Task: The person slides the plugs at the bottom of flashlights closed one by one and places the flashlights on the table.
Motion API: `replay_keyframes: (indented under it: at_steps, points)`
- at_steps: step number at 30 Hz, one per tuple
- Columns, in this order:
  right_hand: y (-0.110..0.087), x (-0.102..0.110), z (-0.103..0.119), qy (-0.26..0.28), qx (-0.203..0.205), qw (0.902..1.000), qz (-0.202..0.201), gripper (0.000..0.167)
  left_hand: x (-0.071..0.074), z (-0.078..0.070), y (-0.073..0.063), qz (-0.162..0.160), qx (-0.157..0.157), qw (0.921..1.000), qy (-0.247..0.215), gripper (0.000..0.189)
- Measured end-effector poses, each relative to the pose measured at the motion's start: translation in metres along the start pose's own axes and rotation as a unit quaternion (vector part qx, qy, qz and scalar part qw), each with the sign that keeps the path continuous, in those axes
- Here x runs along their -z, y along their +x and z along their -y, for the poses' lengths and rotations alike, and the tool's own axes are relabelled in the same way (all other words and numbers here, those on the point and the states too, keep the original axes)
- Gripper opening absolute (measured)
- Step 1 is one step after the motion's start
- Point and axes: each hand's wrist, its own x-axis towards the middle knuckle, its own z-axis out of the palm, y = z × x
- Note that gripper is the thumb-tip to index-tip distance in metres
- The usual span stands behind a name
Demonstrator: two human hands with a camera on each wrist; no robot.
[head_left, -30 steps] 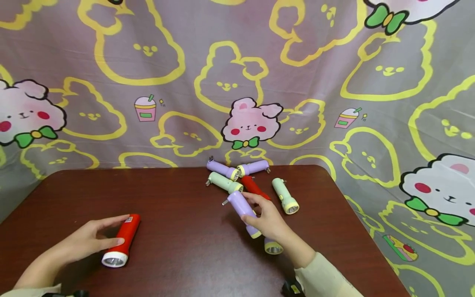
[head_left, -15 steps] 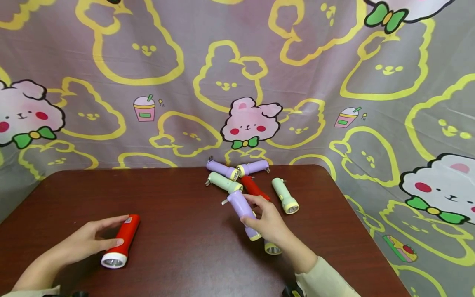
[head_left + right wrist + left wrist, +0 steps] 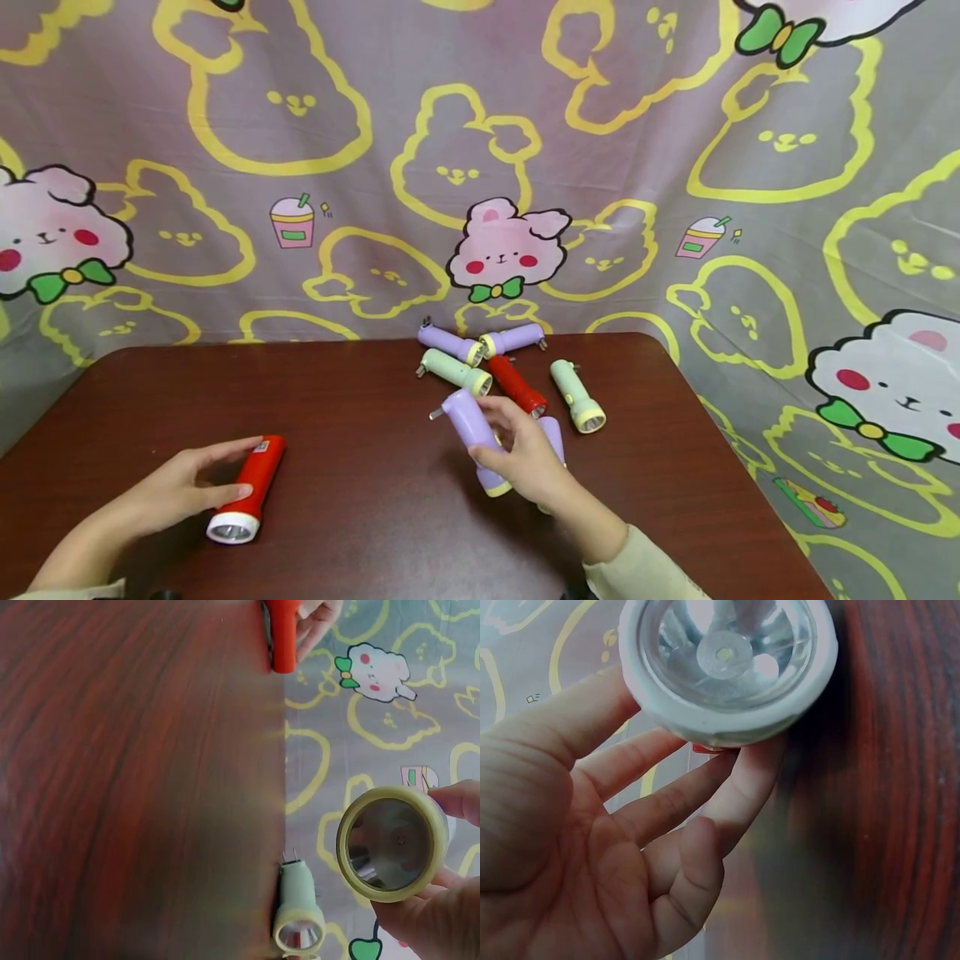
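My left hand [image 3: 168,485] grips a red flashlight [image 3: 259,477] between thumb and fingers at the left of the table. Its white-rimmed lens [image 3: 727,712] faces the left wrist camera. My right hand [image 3: 525,454] pinches a purple flashlight [image 3: 470,419] around the middle of its body, tilted, with its plug prongs out at the upper end. The yellow-rimmed head [image 3: 394,844] of this one fills part of the right wrist view. Another purple flashlight [image 3: 552,435] lies partly hidden behind my right hand and wrist.
Beyond my right hand lie a green flashlight [image 3: 448,369], a red flashlight [image 3: 514,386] and two purple flashlights [image 3: 447,341], [image 3: 516,338] in a loose cluster. Apart to the right is another green flashlight [image 3: 576,395]. A patterned cloth [image 3: 375,208] hangs behind the brown table [image 3: 337,400].
My right hand has shifted left with the purple flashlight. More of the red flashlight and the purple one behind the hand now shows. The left hand has stayed nearly still.
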Motion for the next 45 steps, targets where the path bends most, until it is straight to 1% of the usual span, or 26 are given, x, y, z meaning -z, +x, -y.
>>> replay_keyframes:
  at_steps: [4,10,18,22,25,29,33,37,41,44,45]
  points:
    - [0.0,-0.005,0.002,0.025,-0.012,0.9995,-0.014,0.057,0.0,-0.001,0.0,-0.001,-0.003,1.0,-0.002,0.064]
    - [-0.002,-0.011,0.006,0.059,-0.025,0.9975,-0.029,0.062,0.001,-0.002,0.001,0.0,0.003,1.0,0.001,0.064]
    - [-0.006,-0.02,0.01,0.066,-0.028,0.9966,-0.04,0.065,0.0,0.0,0.0,0.007,0.01,0.9999,0.008,0.065]
    - [-0.007,-0.025,0.011,0.074,-0.032,0.9959,-0.041,0.066,0.0,0.001,-0.001,0.021,0.019,0.9996,-0.001,0.067]
    - [-0.008,-0.028,0.011,0.082,-0.033,0.995,-0.047,0.067,0.0,0.001,-0.002,0.025,0.023,0.9994,-0.01,0.068]
    - [-0.009,-0.031,0.01,0.092,-0.035,0.9937,-0.053,0.067,-0.001,0.001,-0.002,0.02,0.013,0.9996,-0.012,0.067]
    - [-0.01,-0.033,0.011,0.1,-0.033,0.9931,-0.051,0.066,-0.001,-0.003,-0.001,0.013,-0.007,0.9998,-0.013,0.065]
    - [-0.01,-0.035,0.012,0.103,-0.029,0.9931,-0.046,0.066,0.0,-0.008,-0.001,0.011,-0.008,0.9998,-0.011,0.063]
    - [-0.011,-0.036,0.013,0.104,-0.034,0.9931,-0.042,0.066,0.001,-0.009,0.0,0.013,0.004,0.9999,-0.007,0.063]
    - [-0.012,-0.037,0.014,0.103,-0.036,0.9932,-0.042,0.067,0.001,-0.009,0.001,0.011,0.023,0.9997,-0.006,0.064]
    - [-0.013,-0.037,0.013,0.102,-0.036,0.9933,-0.042,0.067,0.001,-0.008,0.001,0.009,0.025,0.9996,-0.006,0.063]
